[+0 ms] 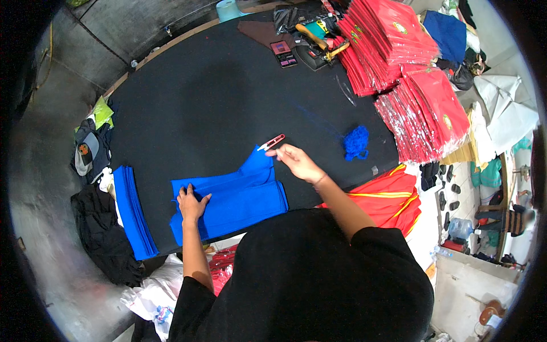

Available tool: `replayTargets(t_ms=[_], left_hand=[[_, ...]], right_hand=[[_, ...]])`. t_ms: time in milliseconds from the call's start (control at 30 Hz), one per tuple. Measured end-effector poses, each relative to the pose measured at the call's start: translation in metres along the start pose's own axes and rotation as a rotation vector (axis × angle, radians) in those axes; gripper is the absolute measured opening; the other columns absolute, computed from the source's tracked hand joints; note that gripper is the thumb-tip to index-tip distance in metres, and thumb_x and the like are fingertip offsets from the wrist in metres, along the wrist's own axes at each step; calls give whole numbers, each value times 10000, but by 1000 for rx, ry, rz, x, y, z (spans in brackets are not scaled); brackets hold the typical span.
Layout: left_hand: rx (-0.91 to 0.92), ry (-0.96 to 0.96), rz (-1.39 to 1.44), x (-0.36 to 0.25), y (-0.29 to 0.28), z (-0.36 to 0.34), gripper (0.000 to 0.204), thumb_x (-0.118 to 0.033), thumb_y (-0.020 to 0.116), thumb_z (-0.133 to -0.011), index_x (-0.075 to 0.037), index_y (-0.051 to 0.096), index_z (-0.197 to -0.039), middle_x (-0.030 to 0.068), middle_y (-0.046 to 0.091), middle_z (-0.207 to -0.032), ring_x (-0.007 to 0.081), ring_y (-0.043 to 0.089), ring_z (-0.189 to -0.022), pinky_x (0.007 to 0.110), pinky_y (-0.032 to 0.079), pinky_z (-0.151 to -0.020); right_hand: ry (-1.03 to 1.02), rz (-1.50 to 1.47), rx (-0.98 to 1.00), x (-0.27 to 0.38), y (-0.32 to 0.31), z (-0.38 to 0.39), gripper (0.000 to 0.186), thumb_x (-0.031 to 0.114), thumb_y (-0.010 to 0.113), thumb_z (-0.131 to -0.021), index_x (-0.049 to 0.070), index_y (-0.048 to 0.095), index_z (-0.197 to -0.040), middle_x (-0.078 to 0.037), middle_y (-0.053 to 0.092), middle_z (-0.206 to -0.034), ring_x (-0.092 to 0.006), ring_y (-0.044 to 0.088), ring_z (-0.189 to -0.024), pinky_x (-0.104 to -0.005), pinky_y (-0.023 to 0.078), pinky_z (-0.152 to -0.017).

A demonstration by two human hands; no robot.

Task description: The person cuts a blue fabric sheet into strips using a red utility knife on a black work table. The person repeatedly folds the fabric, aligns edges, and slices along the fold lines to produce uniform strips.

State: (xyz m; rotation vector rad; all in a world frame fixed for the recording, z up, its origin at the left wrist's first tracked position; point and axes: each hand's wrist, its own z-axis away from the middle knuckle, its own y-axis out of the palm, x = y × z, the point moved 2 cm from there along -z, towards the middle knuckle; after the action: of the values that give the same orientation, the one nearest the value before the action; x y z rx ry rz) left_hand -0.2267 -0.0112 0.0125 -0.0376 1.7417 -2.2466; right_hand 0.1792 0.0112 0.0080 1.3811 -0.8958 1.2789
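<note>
A blue folded cloth piece (239, 206) lies in front of me at the near edge of the black table, its upper corner pointing away. My left hand (192, 204) rests on the cloth's left part with fingers spread. Just right of that far corner is my right hand (296, 162), its thumb and forefinger drawn together; anything between them is too small to make out. Right by its fingertips, a pair of red thread snips (272, 142) lies at the cloth's corner. Beyond the right hand sits a tangled heap of blue thread (356, 142).
A stack of blue cloth pieces (134, 212) lies at the left table edge. Red plastic-wrapped packets (424, 114) pile up at the right. A dark pink palette case (284, 54) lies at the far side. Red and yellow cloth (382, 199) hangs near my right elbow.
</note>
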Motion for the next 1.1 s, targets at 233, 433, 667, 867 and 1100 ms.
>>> replayTargets(t_ms=[233, 433, 667, 867, 1100], left_hand=[[11, 27, 39, 11, 2, -3, 1038, -543, 888, -744, 17, 488, -1521, 308, 400, -1574, 453, 428, -1434, 485, 402, -1181], [102, -115, 33, -26, -21, 13, 1107, -739, 774, -764, -51, 453, -1569, 289, 339, -1632, 440, 333, -1517, 673, 250, -1205], [-48, -53, -38, -48, 11, -3, 860, -710, 544, -964, -127, 448, -1590, 222, 193, -1723, 387, 95, -1612, 704, 23, -1220], [-35, 158, 0, -96, 22, -8, 784, -635, 553, -1002, -122, 453, -1585, 220, 151, -1733, 394, 76, -1613, 687, 23, -1222], [31, 140, -12, -108, 44, -30, 830, -722, 455, -1003, -168, 399, -1619, 189, 115, -1749, 376, 44, -1621, 684, 17, -1226]], right_hand=[[-54, 594, -418, -14, -58, 1, 297, 298, 631, -1049, 37, 693, -921, -148, 674, -739, -311, 678, -695, -410, 532, -658], [-171, 1154, -443, 45, -178, 67, 262, 58, 616, -930, -34, 733, -1145, -187, 581, -1174, -349, 638, -1040, -401, 520, -948], [78, 1240, -530, 39, -218, 89, 201, 31, 622, -869, 12, 767, -1007, -236, 650, -1103, -403, 675, -1047, -476, 558, -931], [-169, 1273, -640, 33, -226, 97, 79, 44, 675, -789, 26, 724, -848, -196, 573, -1132, -395, 618, -1052, -470, 544, -914], [-32, 1048, -745, 38, -220, 102, 333, -62, 692, -749, 7, 592, -1059, -237, 458, -1260, -467, 612, -1086, -490, 544, -970]])
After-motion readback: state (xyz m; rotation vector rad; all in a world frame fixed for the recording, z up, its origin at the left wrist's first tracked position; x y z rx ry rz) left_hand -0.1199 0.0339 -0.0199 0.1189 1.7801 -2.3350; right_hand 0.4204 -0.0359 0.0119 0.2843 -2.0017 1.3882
